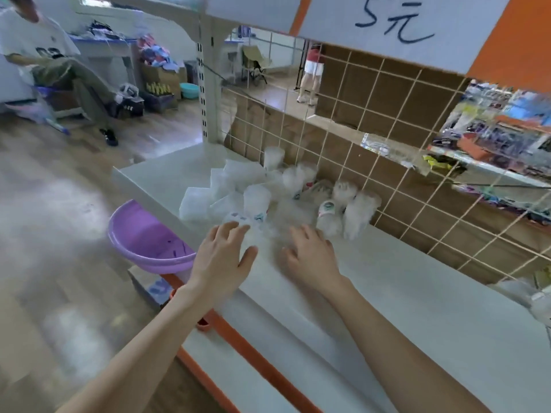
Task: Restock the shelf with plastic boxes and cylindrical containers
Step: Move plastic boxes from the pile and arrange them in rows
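We have one wide-angle view, worn at head height, facing forward and down onto the white shelf [402, 308] from close by. Its wire grid back [387, 162] fills our right, shop floor [59, 204] our left.

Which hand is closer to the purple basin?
Left. The left hand is just beside the purple basin, close to its rim at the shelf edge; the right hand is farther along the shelf, beyond the left hand.

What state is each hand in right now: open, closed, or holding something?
Left hand: open, fingers straight, holding nothing.
Right hand: open, fingers straight, holding nothing.
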Available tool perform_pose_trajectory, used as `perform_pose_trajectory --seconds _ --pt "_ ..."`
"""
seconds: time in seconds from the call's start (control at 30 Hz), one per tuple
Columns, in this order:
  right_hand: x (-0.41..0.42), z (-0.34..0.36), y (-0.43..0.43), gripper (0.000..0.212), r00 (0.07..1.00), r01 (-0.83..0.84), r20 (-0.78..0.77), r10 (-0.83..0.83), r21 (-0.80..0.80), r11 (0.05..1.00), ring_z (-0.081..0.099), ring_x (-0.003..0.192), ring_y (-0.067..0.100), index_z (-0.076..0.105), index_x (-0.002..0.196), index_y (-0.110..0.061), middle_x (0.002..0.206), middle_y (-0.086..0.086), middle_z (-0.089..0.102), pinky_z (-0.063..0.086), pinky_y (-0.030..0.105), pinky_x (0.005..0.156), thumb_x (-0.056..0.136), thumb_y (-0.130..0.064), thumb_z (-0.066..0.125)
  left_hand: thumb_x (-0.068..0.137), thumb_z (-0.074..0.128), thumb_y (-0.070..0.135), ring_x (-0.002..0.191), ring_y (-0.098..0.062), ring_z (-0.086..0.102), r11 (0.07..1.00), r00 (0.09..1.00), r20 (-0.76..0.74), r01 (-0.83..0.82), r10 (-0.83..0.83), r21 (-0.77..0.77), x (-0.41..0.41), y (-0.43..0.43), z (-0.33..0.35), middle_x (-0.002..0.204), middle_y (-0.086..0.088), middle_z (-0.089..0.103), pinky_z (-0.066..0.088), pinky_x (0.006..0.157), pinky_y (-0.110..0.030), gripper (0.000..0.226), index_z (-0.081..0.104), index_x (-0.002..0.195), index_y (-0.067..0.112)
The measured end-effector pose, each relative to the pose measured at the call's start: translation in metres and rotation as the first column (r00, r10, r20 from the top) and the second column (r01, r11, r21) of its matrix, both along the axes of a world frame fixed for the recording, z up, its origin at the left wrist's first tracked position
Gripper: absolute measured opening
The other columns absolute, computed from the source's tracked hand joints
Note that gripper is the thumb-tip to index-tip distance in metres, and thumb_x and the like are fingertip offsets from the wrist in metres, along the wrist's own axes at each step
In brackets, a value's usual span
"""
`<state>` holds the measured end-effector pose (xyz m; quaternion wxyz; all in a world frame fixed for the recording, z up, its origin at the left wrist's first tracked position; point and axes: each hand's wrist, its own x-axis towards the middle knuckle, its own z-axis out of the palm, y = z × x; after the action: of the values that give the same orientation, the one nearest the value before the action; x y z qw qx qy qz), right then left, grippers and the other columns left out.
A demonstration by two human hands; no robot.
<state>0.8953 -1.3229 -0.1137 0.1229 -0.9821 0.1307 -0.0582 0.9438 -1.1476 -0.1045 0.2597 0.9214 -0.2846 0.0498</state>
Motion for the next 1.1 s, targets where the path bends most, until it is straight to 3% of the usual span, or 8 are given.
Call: perform_pose_trajectory --seconds 0.1,0.23,0.43,0.6,0.67,0.8,0.93,1.1 --pt "0.017 -0.003 0.003 0.054 0.997 0.061 -0.047 -0.061 0.014 0.998 0.016 0.139 0.026 0.023 0.145 -0.022 0.155 0.005 0.013 0.022 0.045 0.108 0.094 -0.024 0.039 0.092 0.049 0.031 0.127 -0.026 0.034 0.996 0.996 0.028 0.084 -0.084 0.002 0.03 0.006 0.003 0.139 -0.006 0.042 0.029 0.099 -0.033 0.045 0.046 0.133 0.014" --pt "0.019 -0.016 0.013 0.053 0.983 0.163 -0.094 -0.159 0.04 0.986 0.009 0.142 0.022 0.023 0.144 -0.025 0.155 0.001 0.011 0.021 0.05 0.108 0.094 -0.022 0.039 0.092 0.048 0.032 0.128 -0.023 0.032 0.976 0.976 0.043 0.213 -0.214 0.037 0.063 0.006 0.005 0.138 -0.001 0.043 0.029 0.099 -0.031 0.041 0.048 0.13 0.017" --pt "0.002 -0.019 0.026 0.041 0.938 0.339 -0.057 -0.342 -0.057 0.939 0.029 0.128 0.028 0.04 0.131 -0.021 0.135 0.007 0.036 0.023 0.044 0.103 0.09 -0.023 0.043 0.091 0.047 0.036 0.127 -0.019 0.03 0.88 0.878 0.091 0.459 -0.471 0.119 0.066 -0.012 0.002 0.135 0.003 0.043 0.029 0.095 -0.03 0.042 0.047 0.13 0.02" --pt "-0.024 -0.017 0.032 0.034 0.906 0.422 -0.029 -0.422 -0.013 0.906 0.042 0.114 0.029 0.048 0.122 -0.015 0.12 0.009 0.043 0.035 0.035 0.094 0.089 -0.022 0.046 0.091 0.044 0.041 0.126 -0.018 0.033 0.809 0.799 0.142 0.56 -0.585 0.18 0.056 -0.031 0.0 0.135 0.008 0.042 0.021 0.085 -0.031 0.043 0.045 0.131 0.026" --pt "-0.035 -0.014 0.033 0.031 0.87 0.486 0.027 -0.493 0.123 0.865 0.044 0.113 0.028 0.053 0.12 -0.01 0.118 0.012 0.048 0.035 0.035 0.095 0.09 -0.018 0.049 0.091 0.046 0.039 0.125 -0.02 0.034 0.77 0.758 0.141 0.617 -0.637 0.165 0.051 -0.037 0.001 0.135 0.005 0.042 0.023 0.09 -0.03 0.042 0.045 0.131 0.025" --pt "-0.053 0.008 0.035 0.019 0.632 0.529 0.036 -0.774 0.71 0.465 0.051 0.086 0.023 0.06 0.091 -0.011 0.088 0.005 0.058 0.037 0.028 0.071 0.094 -0.021 0.044 0.089 0.05 0.037 0.127 -0.024 0.033 0.709 0.696 0.133 0.693 -0.705 0.133 0.043 -0.047 0.006 0.136 -0.001 0.042 0.026 0.1 -0.034 0.048 0.042 0.134 0.022" --pt "-0.063 0.026 0.038 0.029 0.521 0.36 -0.214 -0.827 0.933 -0.015 0.052 0.049 0.019 0.06 0.082 -0.011 0.069 0.005 0.059 0.037 0.023 0.051 0.093 -0.028 0.039 0.083 0.058 0.037 0.13 -0.023 0.027 0.633 0.623 0.114 0.767 -0.774 0.105 0.038 -0.052 0.007 0.142 0.0 0.035 0.026 0.104 -0.037 0.064 0.033 0.14 0.022" --pt "-0.066 0.031 0.04 0.039 0.542 0.285 -0.284 -0.791 0.947 -0.145 0.052 0.043 0.022 0.06 0.072 -0.013 0.062 0.006 0.06 0.034 0.023 0.05 0.094 -0.036 0.038 0.076 0.067 0.032 0.132 -0.02 0.022 0.573 0.564 0.101 0.81 -0.819 0.121 0.036 -0.056 0.005 0.148 0.003 0.024 0.026 0.105 -0.036 0.079 0.026 0.143 0.023"
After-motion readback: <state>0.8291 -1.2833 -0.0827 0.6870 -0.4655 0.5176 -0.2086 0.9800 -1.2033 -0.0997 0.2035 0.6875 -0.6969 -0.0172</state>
